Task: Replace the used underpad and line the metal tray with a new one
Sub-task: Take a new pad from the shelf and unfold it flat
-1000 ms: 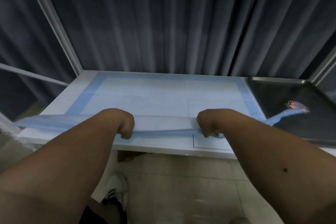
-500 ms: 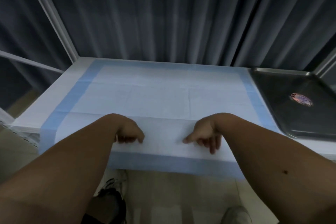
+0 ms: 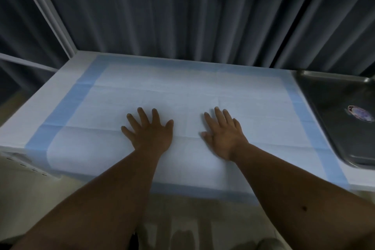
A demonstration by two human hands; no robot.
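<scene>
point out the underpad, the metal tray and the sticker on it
underpad (image 3: 182, 95): head view, bare white centre beyond the hands
metal tray (image 3: 324, 95): head view, bare dark floor near its left edge
sticker (image 3: 360, 113): head view, its middle

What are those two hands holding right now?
Nothing is held. The left hand and right hand lie flat, fingers spread, pressing on the middle of the underpad.

Single head-worn view — looking forward and steeply down, close over the white table (image 3: 50, 95), dark curtain (image 3: 182, 10) straight ahead, floor (image 3: 50, 199) at bottom edge — wide-angle, edges bowed. No second view.
</scene>
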